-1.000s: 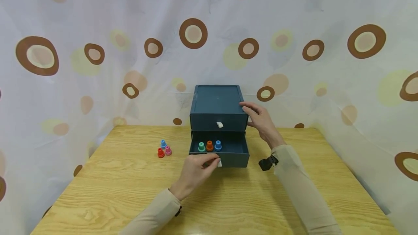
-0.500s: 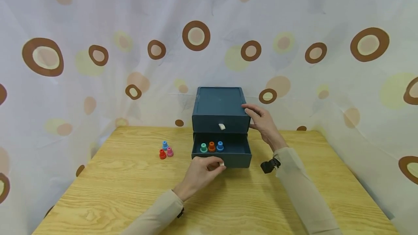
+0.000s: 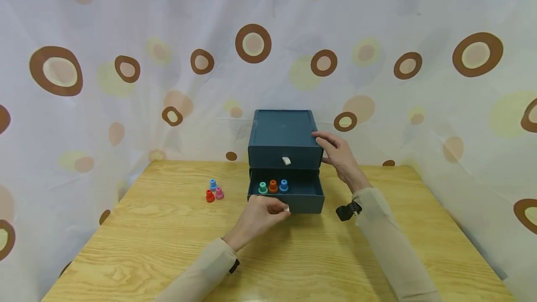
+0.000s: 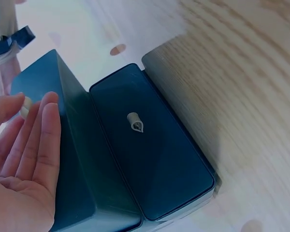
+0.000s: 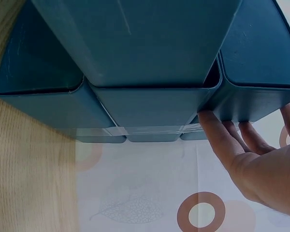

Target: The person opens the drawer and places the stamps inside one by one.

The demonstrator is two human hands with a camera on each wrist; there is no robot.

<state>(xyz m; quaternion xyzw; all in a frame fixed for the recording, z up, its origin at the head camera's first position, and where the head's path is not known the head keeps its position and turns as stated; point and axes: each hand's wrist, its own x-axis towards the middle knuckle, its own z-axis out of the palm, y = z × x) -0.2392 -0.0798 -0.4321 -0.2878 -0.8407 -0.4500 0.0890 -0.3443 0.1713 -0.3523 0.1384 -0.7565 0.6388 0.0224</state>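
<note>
A light wooden surface (image 3: 168,241) is standing before a pale curtain printed with brown and yellow rings (image 3: 126,59). At the far middle of the surface, a dark teal plastic two-drawer box (image 3: 285,132) is sitting with its upper drawer closed and its lower drawer (image 3: 289,199) pulled out toward the person. Inside the open drawer, three small stopper-shaped pegs are standing in a row along the back: a green one (image 3: 263,188), an orange one (image 3: 273,186) and a blue one (image 3: 284,185). Left of the box, well apart from it, three more pegs are clustering together on the surface: blue (image 3: 213,184), red (image 3: 209,195) and pink (image 3: 219,193). The left hand (image 3: 258,218) is reaching in from below, its fingers curling round the small white pull tab (image 3: 287,208) on the lower drawer's front. The right hand (image 3: 340,157) is resting against the box's upper right edge, fingers straight and relaxed, gripping nothing. Both forearms are wearing beige sleeves.
</note>
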